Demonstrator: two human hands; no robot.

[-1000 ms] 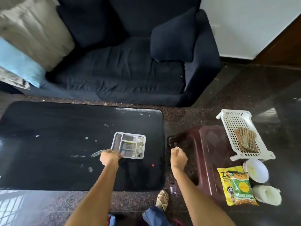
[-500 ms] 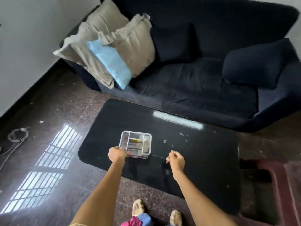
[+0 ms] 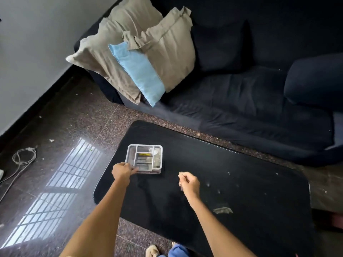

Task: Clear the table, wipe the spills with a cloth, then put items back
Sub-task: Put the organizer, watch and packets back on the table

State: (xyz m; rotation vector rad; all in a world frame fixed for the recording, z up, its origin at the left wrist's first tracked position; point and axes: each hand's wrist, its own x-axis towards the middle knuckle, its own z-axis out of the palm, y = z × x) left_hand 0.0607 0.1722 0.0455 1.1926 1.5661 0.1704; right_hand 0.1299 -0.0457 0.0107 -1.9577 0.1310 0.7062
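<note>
Glossy black surface (image 3: pixel 241 182), smooth, flecked with pale crumbs. Matt grey plastic organiser tray (image 3: pixel 143 158). Polished speckled stone floor (image 3: pixel 74 127). Soft dark cloth sofa (image 3: pixel 241 108); creased beige cloth pillows (image 3: pixel 167 52).

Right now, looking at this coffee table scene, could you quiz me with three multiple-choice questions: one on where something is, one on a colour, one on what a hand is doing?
1. Where on the black table does the grey organizer tray sit?
A. Near its left end
B. At its right end
C. On the floor beside it

2. What colour is the pillow squeezed between the two beige ones on the sofa?
A. Red
B. Light blue
C. Green

3. What is the left hand doing?
A. Resting flat on the table
B. Gripping the tray's near edge
C. Holding a pillow

Answers:
1. A, the tray stands close to the table's left rounded end.
2. B, a pale blue pillow shows between the beige cushions.
3. B, its fingers close on the tray's near left corner, while the right hand is closed on something small.
</note>
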